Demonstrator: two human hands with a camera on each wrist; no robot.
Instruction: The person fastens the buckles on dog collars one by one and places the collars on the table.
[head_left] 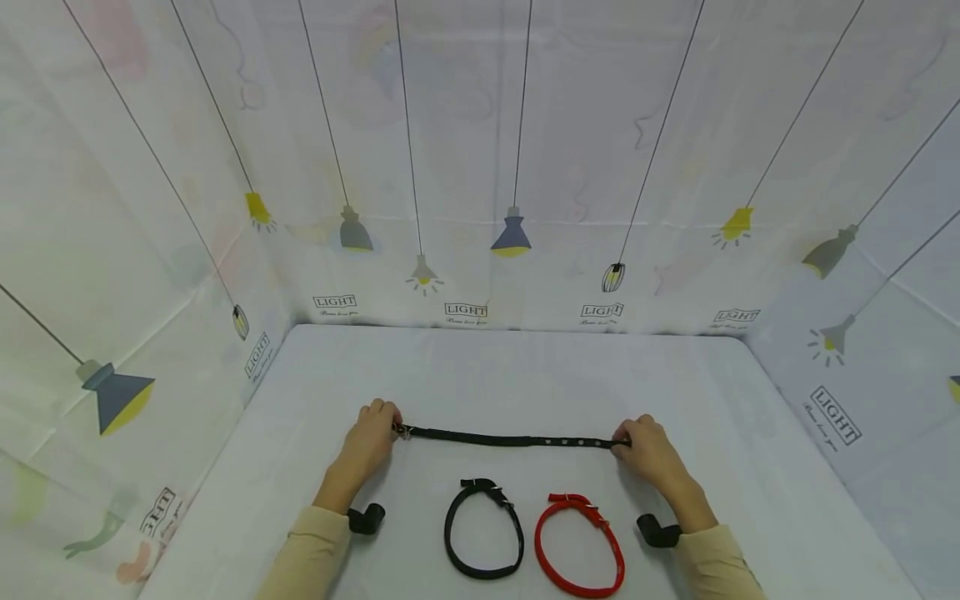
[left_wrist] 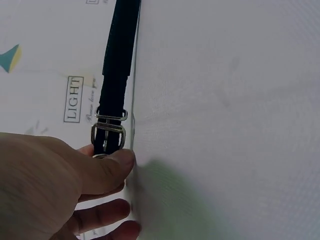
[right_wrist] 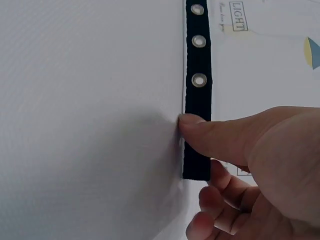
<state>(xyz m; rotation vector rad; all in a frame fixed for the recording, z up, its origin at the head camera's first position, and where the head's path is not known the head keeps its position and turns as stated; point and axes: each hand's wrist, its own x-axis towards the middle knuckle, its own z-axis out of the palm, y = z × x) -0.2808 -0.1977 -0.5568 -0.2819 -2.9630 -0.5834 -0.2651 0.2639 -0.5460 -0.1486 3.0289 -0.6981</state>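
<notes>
A black collar strap (head_left: 510, 438) is stretched out straight just above the white table (head_left: 525, 367). My left hand (head_left: 369, 442) pinches its buckle end (left_wrist: 109, 136), thumb over the metal buckle. My right hand (head_left: 651, 452) pinches the eyelet end (right_wrist: 198, 80), thumb across the strap below three metal eyelets. Closer to me lie a buckled black collar (head_left: 483, 527) and a buckled red collar (head_left: 579, 544), side by side in loops between my forearms.
White sheets printed with hanging lamps (head_left: 512, 233) wall in the table at the back and on both sides. Black wrist-camera mounts (head_left: 367, 518) sit at both my wrists. Bare tabletop lies beyond the stretched strap.
</notes>
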